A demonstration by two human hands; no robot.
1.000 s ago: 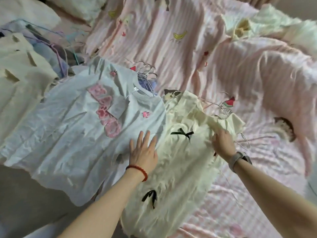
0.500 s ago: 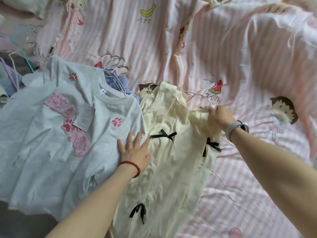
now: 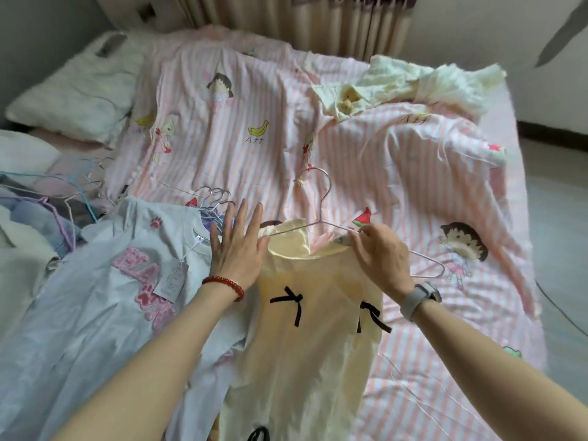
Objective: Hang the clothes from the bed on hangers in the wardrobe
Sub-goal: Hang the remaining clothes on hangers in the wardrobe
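The cream top (image 3: pixel 305 338) with black bows lies flat near the bed's (image 3: pixel 397 173) near edge, about midway along it, its hem running off the bottom of the view. A silver wire hanger (image 3: pixel 321 214) sits at its neckline: the hook points toward the far edge of the bed, the left shoulder of the wire is inside the neck opening, and the right shoulder sticks out bare over the striped cover toward the bed's right edge.

The right hand (image 3: pixel 381 259) has its grip pinching the top's right shoulder strap together with the hanger wire, fingers curled down over both. A grey watch (image 3: pixel 420 299) is on that wrist.

The left hand (image 3: pixel 238 249) has its grip spread, fingers straight and fanned, palm pressed flat where the cream top's left shoulder meets the neighbouring pale blue T-shirt (image 3: pixel 105 307). A red bead bracelet (image 3: pixel 224 283) circles that wrist.

The T-shirt, with pink lettering and a paper tag, lies just beside the cream top toward the bed's left edge. A bunch of spare wire hangers (image 3: pixel 213 202) rests beyond its collar. A crumpled cream garment (image 3: pixel 404 84) lies near the far right corner of the bed
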